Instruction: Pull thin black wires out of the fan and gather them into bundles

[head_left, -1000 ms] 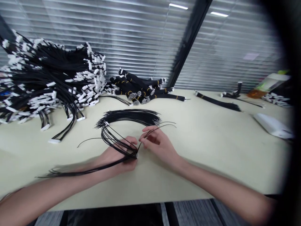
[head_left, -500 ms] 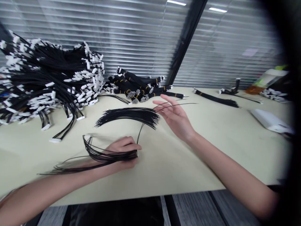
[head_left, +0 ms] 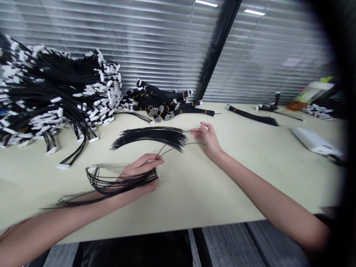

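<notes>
My left hand (head_left: 140, 174) rests on the pale table (head_left: 211, 193) and is closed round a bunch of thin black wires (head_left: 111, 183) that loops out to the left and trails back along my forearm. My right hand (head_left: 207, 137) is stretched out to the right end of a loose fan of black wires (head_left: 150, 135) lying on the table. Its fingertips pinch one or two thin wires (head_left: 172, 149) that curve back towards my left hand.
A big heap of black cables with white connectors (head_left: 50, 92) fills the back left. Tied black bundles with yellow bands (head_left: 161, 102) lie behind the fan. Further right lie another black bundle (head_left: 251, 115), a white device (head_left: 317, 142) and small items by the window blinds.
My right hand went from beside my left hand up and right, drawing thin wires out, then dropped to the end of the wire fan. The looped bunch in my left hand sagged leftward.
</notes>
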The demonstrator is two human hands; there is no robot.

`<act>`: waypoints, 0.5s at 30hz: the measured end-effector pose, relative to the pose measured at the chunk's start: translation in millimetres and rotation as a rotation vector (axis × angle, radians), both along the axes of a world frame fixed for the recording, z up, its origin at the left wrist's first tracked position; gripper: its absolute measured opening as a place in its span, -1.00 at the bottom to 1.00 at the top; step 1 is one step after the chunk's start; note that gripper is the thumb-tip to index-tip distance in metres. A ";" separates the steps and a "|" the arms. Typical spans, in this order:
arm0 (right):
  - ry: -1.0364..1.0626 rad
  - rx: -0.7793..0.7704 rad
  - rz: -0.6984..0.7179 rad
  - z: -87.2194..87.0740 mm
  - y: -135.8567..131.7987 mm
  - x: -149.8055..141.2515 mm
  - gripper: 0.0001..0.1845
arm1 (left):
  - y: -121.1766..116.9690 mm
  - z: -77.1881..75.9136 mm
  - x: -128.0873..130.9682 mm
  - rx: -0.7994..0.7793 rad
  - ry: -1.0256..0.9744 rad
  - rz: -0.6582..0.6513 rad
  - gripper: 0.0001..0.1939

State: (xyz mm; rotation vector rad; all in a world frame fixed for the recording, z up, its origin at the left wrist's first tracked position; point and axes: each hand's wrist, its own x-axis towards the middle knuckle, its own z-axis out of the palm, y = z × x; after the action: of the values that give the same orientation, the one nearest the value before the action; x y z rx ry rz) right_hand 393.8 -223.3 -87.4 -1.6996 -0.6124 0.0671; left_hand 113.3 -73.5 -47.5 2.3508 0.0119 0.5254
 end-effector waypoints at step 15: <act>-0.546 -0.454 0.130 10.5 2.0 -18.1 -0.83 | -2.8 28.1 -5.9 -0.090 -0.129 0.169 -0.12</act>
State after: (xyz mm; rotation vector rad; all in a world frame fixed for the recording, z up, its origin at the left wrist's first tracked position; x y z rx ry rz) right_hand 375.8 -221.3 -76.8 -2.1306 -1.1821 -0.1863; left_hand 107.4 -76.3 -19.4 2.2359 0.1718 0.7426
